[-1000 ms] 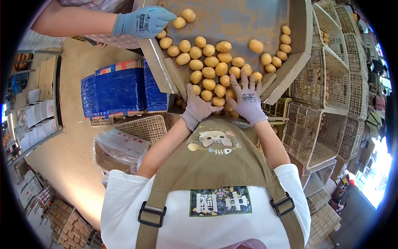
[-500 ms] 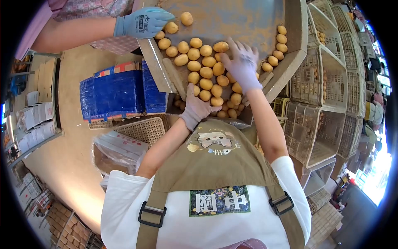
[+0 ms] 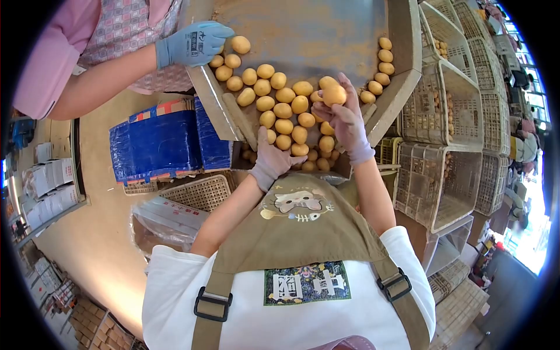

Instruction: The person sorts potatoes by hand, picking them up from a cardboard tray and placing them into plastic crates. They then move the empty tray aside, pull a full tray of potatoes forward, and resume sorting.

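My right hand (image 3: 348,123), in a thin pale glove, holds a yellow potato (image 3: 334,94) up above the metal tray (image 3: 303,35); its fingers are curled round it. Another potato shows just behind that one. At the tray's narrow near end, my left hand (image 3: 272,158) rests with thumb and fingers apart, against the potatoes (image 3: 283,126) gathered there. It grips nothing that I can see. Several more potatoes (image 3: 322,157) lie below the tray's mouth, close to my apron, partly hidden by my hands.
At the left, a co-worker's blue-gloved hand (image 3: 197,44) is beside the tray rim, near potatoes. Stacked plastic crates (image 3: 461,116) stand on the right, some holding potatoes. Left of me are a blue-covered box (image 3: 154,137), a woven basket (image 3: 204,192) and a plastic-wrapped carton (image 3: 166,219).
My right hand has turned and lifted a potato from the pile. Several potatoes have shifted in the tray. My left hand stays at the near end. The co-worker's hand has moved slightly in view.
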Demonstrator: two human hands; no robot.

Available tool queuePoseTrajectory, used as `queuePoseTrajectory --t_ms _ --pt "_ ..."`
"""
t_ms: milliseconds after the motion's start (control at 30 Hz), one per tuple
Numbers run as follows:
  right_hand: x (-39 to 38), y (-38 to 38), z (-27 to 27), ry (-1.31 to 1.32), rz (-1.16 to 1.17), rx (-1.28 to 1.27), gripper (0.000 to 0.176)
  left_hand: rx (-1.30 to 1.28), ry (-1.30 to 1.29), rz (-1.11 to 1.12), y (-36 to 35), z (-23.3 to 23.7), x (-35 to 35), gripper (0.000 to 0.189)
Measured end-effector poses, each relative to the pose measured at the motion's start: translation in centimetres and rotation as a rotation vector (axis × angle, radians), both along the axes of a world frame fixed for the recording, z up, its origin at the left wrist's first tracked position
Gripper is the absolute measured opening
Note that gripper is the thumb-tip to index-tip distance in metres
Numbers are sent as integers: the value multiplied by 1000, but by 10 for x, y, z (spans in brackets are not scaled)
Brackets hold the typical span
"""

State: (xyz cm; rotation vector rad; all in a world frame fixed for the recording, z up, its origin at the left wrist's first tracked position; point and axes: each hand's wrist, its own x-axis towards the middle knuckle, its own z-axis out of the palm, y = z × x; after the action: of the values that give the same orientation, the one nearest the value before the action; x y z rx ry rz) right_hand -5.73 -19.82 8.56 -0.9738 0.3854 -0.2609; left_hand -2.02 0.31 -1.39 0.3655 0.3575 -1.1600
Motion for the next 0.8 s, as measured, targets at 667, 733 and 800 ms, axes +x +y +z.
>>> queuePoseTrajectory --t_ms 667,733,800 --pt "-17 11 -22 -50 44 345 40 123 73 -35 1 -3 1 84" --pt "-23 0 -46 -74 69 404 34 134 40 -36 1 1 1 84" --pt "-24 1 -46 -65 24 372 31 139 72 -19 1 7 2 79"
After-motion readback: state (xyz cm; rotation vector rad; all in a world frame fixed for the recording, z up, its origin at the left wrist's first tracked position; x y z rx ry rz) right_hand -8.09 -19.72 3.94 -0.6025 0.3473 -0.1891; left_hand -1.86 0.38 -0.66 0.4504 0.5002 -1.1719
